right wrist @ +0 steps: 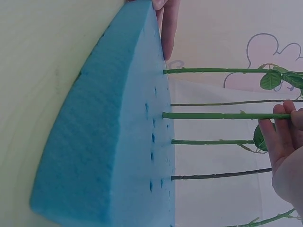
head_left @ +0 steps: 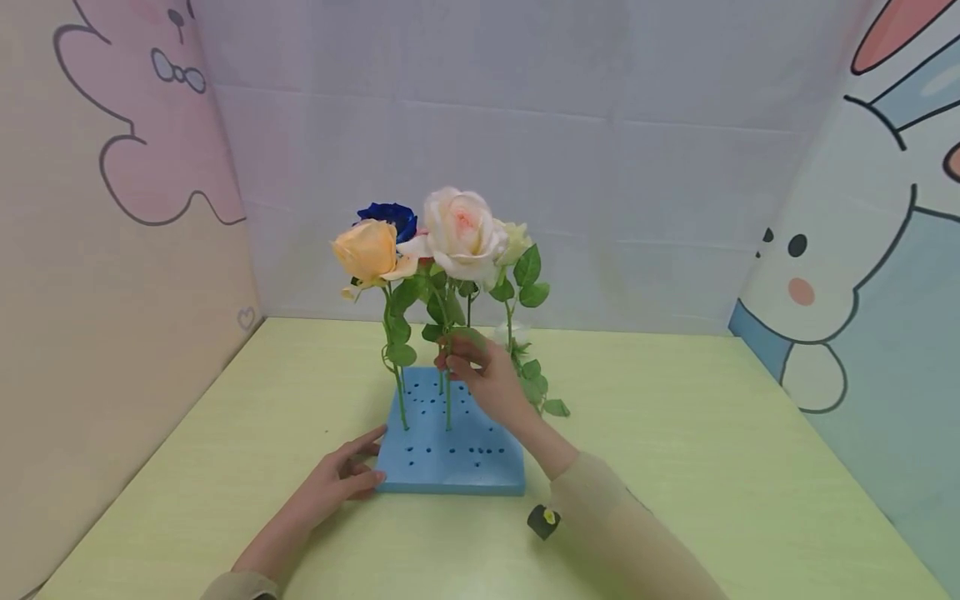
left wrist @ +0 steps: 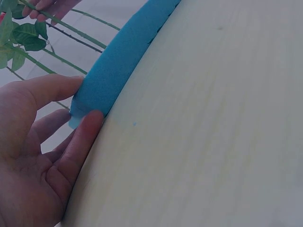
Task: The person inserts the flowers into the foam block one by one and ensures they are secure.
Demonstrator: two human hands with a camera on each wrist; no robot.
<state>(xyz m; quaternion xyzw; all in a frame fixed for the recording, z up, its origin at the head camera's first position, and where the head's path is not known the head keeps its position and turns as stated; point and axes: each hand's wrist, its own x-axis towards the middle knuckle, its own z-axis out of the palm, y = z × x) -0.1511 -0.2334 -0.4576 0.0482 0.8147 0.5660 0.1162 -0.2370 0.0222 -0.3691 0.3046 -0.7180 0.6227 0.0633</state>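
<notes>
A large pale pink-white rose stands over a blue foam block dotted with holes. My right hand pinches its green stem partway up, and the stem's lower end meets the block's top face. At the block's front left corner, my left hand touches the side with thumb and extended fingers, as the left wrist view shows close up. Left of the pink rose are a peach rose and, behind it, a dark blue rose, their stems rising from the block.
A pale greenish rose stands on the right, with low leaves beyond the block's edge. A small dark piece with a yellow mark shows beside my right sleeve. The light yellow table meets a cloth-covered wall at the back.
</notes>
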